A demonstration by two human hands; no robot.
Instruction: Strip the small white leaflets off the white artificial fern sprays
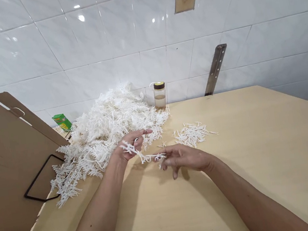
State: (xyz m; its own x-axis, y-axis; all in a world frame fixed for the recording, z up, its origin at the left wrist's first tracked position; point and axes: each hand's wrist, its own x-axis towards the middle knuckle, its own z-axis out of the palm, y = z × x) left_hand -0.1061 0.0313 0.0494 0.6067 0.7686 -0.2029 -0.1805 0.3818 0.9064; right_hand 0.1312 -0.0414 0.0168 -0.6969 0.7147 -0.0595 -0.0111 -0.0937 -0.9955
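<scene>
A thin, white, branched plastic strand (142, 156) stretches between my two hands above the table. My left hand (131, 144) is closed around its upper left part, with the index finger pointing right. The strand's right end lies at the thumb and index finger of my right hand (185, 158), which look pinched on it; the other fingers hang loosely below. Behind my left hand rises a large heap of similar white branched strands (108, 118). Just beyond my right hand lies a small pile of short, slender white pieces (192, 134).
A cardboard box (10, 164) stands at the left, with a black wire frame (41, 182) against it. Behind the heap are a green carton (61, 122) and a lidded bottle (159, 96). A metal bracket (216, 69) leans at the tiled wall (88, 44) behind the wooden table (262, 145).
</scene>
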